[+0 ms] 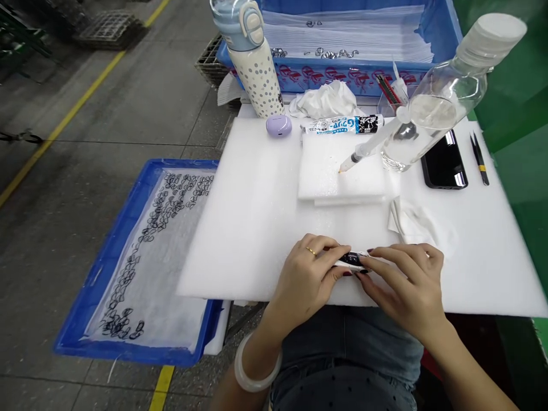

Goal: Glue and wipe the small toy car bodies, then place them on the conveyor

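My left hand (305, 278) and my right hand (406, 282) meet at the near edge of a white foam sheet (252, 222). Both pinch a small black and white tube (351, 260) between their fingertips, held level just above the foam. The left hand wears a gold ring and a pale bangle at the wrist. A crumpled white wipe (409, 221) lies just beyond my right hand.
A syringe (363, 153) rests on a thicker foam pad (338, 171). Behind stand a clear bottle (440, 97), a glue tube (342, 124), a dotted flask (252, 63), a lilac earbud case (278, 125), a phone (444, 162), tweezers (479, 157). A blue tray (107, 268) of small dark rings sits left.
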Demonstrator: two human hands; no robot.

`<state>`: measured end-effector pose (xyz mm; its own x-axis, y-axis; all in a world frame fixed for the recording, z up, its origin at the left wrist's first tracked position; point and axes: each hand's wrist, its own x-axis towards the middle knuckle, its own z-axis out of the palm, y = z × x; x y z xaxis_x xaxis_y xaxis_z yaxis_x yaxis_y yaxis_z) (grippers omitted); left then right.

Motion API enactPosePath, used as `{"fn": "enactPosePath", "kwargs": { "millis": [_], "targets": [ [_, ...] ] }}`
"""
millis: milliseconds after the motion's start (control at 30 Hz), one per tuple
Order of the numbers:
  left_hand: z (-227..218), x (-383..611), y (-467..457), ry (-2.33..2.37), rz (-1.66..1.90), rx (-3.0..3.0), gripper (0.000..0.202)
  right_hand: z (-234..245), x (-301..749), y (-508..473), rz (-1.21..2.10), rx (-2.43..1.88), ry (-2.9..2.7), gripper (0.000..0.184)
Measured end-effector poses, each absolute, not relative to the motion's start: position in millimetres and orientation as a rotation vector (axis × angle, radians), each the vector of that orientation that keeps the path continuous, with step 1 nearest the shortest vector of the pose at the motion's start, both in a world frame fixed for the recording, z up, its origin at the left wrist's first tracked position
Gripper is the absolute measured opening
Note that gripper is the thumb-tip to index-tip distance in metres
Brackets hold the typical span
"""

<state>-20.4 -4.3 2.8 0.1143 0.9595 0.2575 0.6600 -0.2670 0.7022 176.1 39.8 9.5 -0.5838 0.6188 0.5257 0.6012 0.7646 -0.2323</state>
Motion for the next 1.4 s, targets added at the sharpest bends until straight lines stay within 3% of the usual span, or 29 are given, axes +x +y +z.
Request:
{"fn": "enactPosePath", "kwargs": {
  "millis": [300, 400, 567, 700, 867, 1000, 1267, 1400],
  "targets": [
    [1.0, -20.1, -6.5, 1.578, 0.985, 1.986, 0.024, 9.1, 181.5, 40.7, 0.047, -0.845, -2.390, 0.031],
    [-0.8, -22.0, -7.6, 1.546, 1.008, 1.965, 0.027, 13.3, 184.0, 44.4, 0.252, -0.840, -2.437, 0.029],
    [-0.5, -28.9, -8.2, 1.534, 1.092, 1.808, 0.047, 16.9, 164.5, 41.1, 0.557, -0.864, -2.515, 0.056],
    [-4.2, -35.2, -12.2, 1.600, 1.120, 1.723, 0.040, 10.7, 191.9, 49.1, 0.446, -0.877, -2.440, 0.047],
    [-13.5, -40.7, -15.6, 1.691, 1.070, 1.814, 0.031, -11.2, 342.7, 73.5, 0.091, -1.838, -1.583, 0.061],
    [-8.7, -33.7, -15.3, 1.757, 0.925, 1.853, 0.030, -16.3, 443.3, 44.0, -0.070, -2.326, -1.364, 0.048],
    [-1.5, -23.1, -14.6, 1.767, 0.847, 1.897, 0.030, -2.0, 475.7, -10.2, -0.255, -2.621, -1.105, 0.049],
    [-6.2, -19.3, -10.5, 1.767, 0.845, 1.964, 0.038, 8.2, 395.9, 35.3, -0.280, -2.224, -1.517, 0.047]
  ]
}}
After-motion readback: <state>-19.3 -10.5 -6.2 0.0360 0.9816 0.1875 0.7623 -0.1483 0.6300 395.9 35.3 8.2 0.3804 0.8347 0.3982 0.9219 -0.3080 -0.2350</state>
